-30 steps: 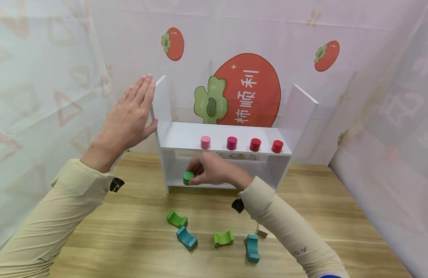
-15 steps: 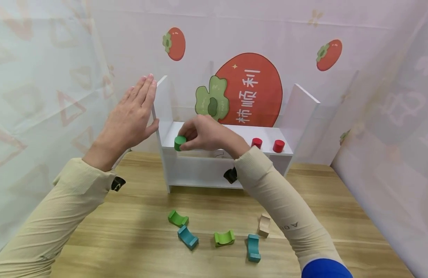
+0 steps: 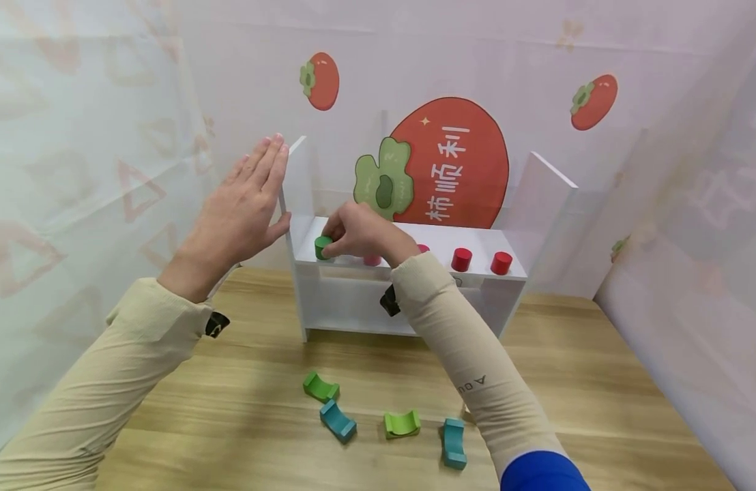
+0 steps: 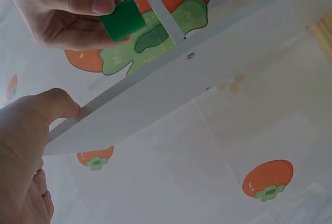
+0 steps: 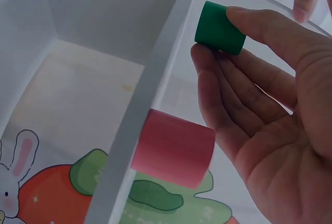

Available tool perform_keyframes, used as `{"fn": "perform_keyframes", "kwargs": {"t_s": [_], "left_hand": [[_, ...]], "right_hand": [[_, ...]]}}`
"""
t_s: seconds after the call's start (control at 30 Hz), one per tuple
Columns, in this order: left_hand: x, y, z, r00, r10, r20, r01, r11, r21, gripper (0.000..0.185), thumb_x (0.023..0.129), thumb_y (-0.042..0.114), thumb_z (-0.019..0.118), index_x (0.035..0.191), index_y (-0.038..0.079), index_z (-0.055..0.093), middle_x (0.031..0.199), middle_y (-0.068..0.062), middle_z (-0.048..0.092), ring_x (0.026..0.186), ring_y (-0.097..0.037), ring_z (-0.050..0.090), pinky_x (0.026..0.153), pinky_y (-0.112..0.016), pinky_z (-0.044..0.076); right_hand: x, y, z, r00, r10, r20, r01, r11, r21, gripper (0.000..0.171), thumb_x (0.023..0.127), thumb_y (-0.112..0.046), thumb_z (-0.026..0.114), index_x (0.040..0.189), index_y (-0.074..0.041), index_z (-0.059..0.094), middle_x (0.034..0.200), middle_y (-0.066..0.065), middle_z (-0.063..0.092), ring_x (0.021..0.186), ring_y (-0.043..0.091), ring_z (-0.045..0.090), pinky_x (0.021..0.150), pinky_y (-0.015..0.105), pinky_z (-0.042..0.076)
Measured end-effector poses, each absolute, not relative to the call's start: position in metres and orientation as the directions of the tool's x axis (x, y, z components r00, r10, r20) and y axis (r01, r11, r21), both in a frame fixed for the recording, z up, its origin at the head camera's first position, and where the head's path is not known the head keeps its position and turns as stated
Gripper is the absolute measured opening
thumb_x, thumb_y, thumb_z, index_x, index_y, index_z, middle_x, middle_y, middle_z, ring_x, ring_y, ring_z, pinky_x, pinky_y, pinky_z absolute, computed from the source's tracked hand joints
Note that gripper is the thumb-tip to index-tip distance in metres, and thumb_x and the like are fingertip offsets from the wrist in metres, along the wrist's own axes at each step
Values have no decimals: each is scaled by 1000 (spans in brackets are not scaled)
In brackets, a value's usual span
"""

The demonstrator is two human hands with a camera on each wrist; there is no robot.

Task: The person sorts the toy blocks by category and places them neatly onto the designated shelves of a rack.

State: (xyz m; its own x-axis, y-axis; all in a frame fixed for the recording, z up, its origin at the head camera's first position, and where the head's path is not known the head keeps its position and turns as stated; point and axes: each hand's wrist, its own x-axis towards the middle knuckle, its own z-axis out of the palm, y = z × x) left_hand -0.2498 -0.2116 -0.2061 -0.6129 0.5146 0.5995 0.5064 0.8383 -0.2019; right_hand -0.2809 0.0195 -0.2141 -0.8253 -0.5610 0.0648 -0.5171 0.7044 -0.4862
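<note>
A white shelf stands at the back of the wooden table. My left hand lies flat with straight fingers against the outside of its left side panel, thumb on the panel's edge. My right hand pinches a green cylinder between thumb and fingers at the left end of the upper board. A pink cylinder stands just beside it, largely hidden under my hand in the head view. Further right stand a magenta cylinder and two red cylinders.
Several small arch blocks lie on the table in front of the shelf: green, teal, light green, teal. My right forearm crosses above them. A printed curtain with persimmons closes in the back and both sides.
My right hand lifted the green cylinder out of the lower shelf and brought it to the left end of the upper board. My left hand stayed on the side panel.
</note>
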Motion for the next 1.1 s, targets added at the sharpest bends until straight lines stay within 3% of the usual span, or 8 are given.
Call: {"fn": "perform_keyframes", "kwargs": {"t_s": [0.33, 0.6, 0.83, 1.1], "left_hand": [[-254, -204, -209, -594, 524, 610, 520, 829, -207, 98, 95, 20, 72, 167, -4, 11, 178, -18, 13, 166, -35, 17, 133, -56, 23], [-253, -205, -211, -605, 523, 600, 513, 833, -208, 100, 94, 20, 73, 167, -4, 9, 178, -19, 12, 166, -37, 16, 133, -56, 22], [-254, -205, -209, -570, 533, 625, 530, 820, -217, 97, 94, 17, 73, 166, -6, 13, 177, -22, 16, 164, -38, 20, 132, -57, 24], [-254, -209, -210, -582, 514, 630, 532, 827, -183, 94, 95, 15, 70, 167, -5, 13, 177, -21, 14, 166, -37, 16, 134, -55, 21]], "right_hand": [[-285, 23, -224, -833, -550, 58, -514, 730, -450, 20, 92, -16, 82, 111, -8, 83, 97, 3, 80, 88, 15, 68, 84, 26, 58], [-273, 34, -222, -837, -535, 118, -524, 721, -454, 45, 93, -18, 81, 134, -1, 71, 125, 11, 78, 114, 19, 75, 103, 32, 60], [-239, 76, -227, -756, -622, 206, -645, 652, -398, 39, 93, -18, 82, 129, -6, 74, 120, 10, 79, 107, 20, 76, 99, 35, 62], [-207, 135, -264, -700, -707, 94, -699, 653, -293, 39, 89, -15, 85, 127, -10, 77, 121, 6, 79, 109, 21, 77, 96, 38, 64]]}}
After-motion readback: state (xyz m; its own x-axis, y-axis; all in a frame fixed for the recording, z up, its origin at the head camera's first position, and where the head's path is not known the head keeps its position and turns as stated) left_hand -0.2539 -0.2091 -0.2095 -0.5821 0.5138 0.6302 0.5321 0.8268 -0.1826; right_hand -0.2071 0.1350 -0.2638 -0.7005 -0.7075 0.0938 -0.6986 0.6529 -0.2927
